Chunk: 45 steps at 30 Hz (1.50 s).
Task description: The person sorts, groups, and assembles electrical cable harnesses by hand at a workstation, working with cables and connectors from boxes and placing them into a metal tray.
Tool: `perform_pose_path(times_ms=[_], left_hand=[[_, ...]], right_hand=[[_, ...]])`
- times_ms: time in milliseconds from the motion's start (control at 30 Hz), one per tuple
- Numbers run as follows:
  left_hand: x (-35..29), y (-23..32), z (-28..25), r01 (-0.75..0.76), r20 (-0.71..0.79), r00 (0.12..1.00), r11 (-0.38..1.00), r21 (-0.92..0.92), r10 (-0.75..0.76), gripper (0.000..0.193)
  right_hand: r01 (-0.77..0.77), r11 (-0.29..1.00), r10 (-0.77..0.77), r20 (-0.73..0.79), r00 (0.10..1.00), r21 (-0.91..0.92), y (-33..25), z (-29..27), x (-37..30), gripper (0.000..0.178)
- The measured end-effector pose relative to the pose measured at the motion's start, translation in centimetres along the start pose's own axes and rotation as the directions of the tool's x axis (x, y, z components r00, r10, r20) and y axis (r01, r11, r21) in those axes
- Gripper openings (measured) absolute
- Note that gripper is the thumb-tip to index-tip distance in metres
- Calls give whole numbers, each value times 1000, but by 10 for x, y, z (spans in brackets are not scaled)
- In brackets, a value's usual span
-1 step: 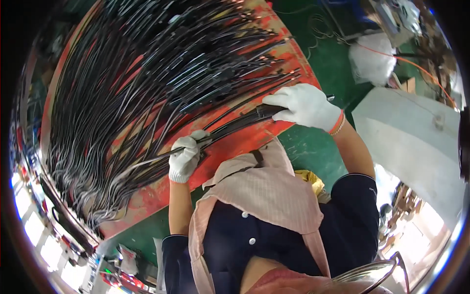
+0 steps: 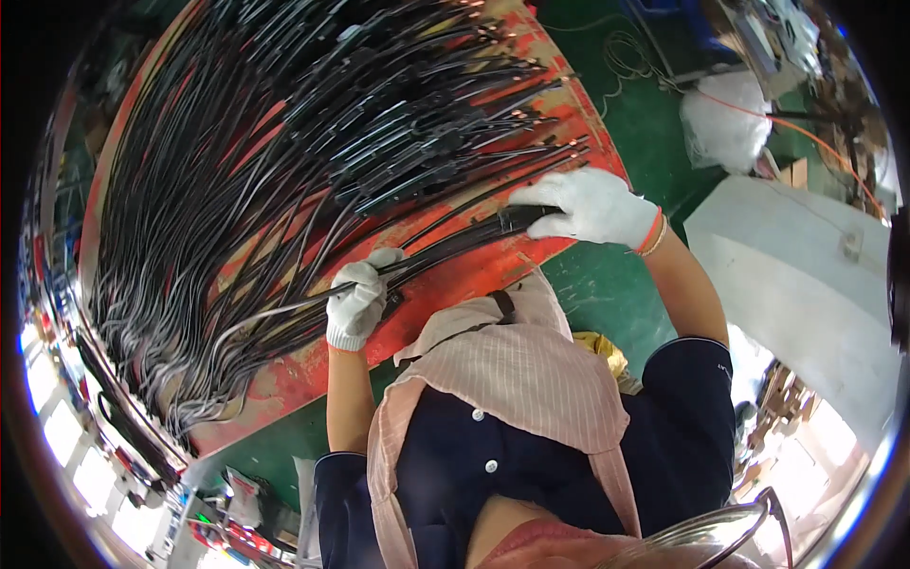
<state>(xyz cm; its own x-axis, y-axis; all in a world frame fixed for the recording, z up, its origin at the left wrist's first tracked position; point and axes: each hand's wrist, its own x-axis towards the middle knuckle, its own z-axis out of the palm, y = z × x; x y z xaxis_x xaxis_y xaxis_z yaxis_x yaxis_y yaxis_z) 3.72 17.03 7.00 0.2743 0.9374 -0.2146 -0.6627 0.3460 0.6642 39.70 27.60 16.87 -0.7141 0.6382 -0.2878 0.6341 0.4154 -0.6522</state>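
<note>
Black cable bundle (image 2: 455, 242) lies at the near edge of the red counter (image 2: 493, 275), spanning both hands. Left hand (image 2: 358, 302), white-gloved, is closed around it; right hand (image 2: 590, 204) clamps its ends. Judgement: keep strands parallel and taut, clear of the cable mass (image 2: 284, 161) behind. Green floor (image 2: 654, 123), white sack (image 2: 728, 119) beyond.

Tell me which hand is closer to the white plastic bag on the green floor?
The right hand. It grips the ends of a black cable bundle at the red table's edge, a short way from the white plastic bag. The left hand grips the same bundle farther away.
</note>
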Motion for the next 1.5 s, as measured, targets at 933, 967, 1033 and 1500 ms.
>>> perform_pose_path(times_ms=[933,967,1033,1500], left_hand=[[-141,-37,-47,477,-281,823,-332,813,494,54],[-129,-36,-42,442,-255,862,-404,801,438,53],[-135,-61,-57,461,-308,872,-425,779,381,52],[-44,-94,30,231,-180,821,-28,972,542,34]], right_hand=[[577,812,-530,299,794,-91,-76,203,123,34],[593,805,-570,254,781,-17,-75,223,115,35],[519,855,-475,398,785,-5,-88,227,101,38],[35,997,-27,-106,994,71,-9,127,77,32]])
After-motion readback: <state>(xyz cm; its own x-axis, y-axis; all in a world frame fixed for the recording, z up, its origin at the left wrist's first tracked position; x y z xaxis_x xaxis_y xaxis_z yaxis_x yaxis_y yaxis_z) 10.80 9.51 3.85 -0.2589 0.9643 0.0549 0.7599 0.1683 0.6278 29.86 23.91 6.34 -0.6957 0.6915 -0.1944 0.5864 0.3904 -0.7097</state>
